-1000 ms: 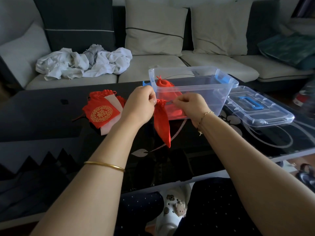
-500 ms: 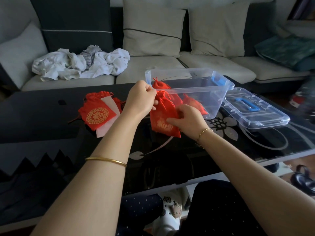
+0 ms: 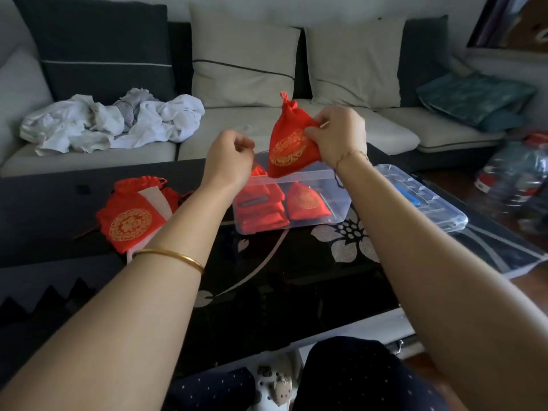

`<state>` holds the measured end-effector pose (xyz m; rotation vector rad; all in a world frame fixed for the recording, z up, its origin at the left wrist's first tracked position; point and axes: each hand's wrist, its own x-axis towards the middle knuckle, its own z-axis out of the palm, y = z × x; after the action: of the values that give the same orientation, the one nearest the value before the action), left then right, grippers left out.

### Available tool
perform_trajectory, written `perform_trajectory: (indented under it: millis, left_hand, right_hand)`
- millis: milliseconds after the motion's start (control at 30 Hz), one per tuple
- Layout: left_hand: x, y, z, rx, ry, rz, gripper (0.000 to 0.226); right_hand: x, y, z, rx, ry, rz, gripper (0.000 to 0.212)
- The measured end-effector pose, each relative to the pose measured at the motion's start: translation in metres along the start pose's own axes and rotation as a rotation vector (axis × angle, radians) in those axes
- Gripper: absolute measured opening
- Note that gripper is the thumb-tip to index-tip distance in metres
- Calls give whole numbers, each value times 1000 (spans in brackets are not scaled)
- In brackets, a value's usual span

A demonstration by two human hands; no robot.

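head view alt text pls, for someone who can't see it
A right hand pinches a red drawstring pouch with a gold emblem above a clear plastic box holding more red pouches, on a dark glass table. The left hand is curled beside the pouch; flat pouches lie at left, the box lid at right.

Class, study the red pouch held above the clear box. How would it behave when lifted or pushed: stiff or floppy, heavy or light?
Probably floppy: the red pouch creases where the right hand pinches its side. Likely light: one hand's pinch seems to hold it up. Pushed, it would probably slump rather than roll, like the pouches in the clear box.
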<state>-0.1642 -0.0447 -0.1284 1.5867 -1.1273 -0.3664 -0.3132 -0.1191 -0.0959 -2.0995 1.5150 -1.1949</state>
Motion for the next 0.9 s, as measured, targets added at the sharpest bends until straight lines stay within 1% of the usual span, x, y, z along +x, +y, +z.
perform_trajectory:
  millis: [167,233,300,333,367,433,467,500,533,567,633,700,800,867,900]
  left_hand:
    - [17,-2,19,96,-39,15,22]
    - [23,-7,24,113,-34,22,24]
    - [28,-10,25,121,-26,24,19]
    - [30,-13,26,115,-21,17,16]
    - [32,-15,25,110,-11,10,15]
    - [36,-17,21,119,23,10,16]
    - [36,-17,18,112,47,19,17]
    - [36,-17,15,101,80,27,18]
    - [35,-16,11,92,122,36,20]
    - [32,-16,7,86,172,38,21]
    - [24,-16,-2,88,287,45,23]
    - [14,-19,-10,91,391,46,22]
    - [-4,-36,-26,104,472,-40,24]
    - [-17,-58,-40,118,484,-160,28]
    - [-23,-70,-46,159,486,-236,29]
  right_hand:
    - [56,17,15,-324,-145,75,24]
    - [67,24,24,-396,-233,104,27]
    - [72,25,32,-399,-389,143,18]
    - [72,26,36,-440,-486,146,14]
    - [70,26,40,-509,-580,151,20]
    - [66,26,45,-565,-648,185,32]
    - [61,28,45,-579,-658,168,32]
    - [59,28,44,-670,-670,115,30]
    - [56,26,41,-694,-652,93,26]
    - [56,25,38,-624,-602,66,22]
    - [54,16,31,-391,-482,51,19]
    - [46,-2,27,-250,-411,35,13]
    - [12,-39,36,-56,-353,-48,22]
    - [-19,-67,49,52,-408,-98,21]
    - [-35,-77,56,91,-482,-112,18]
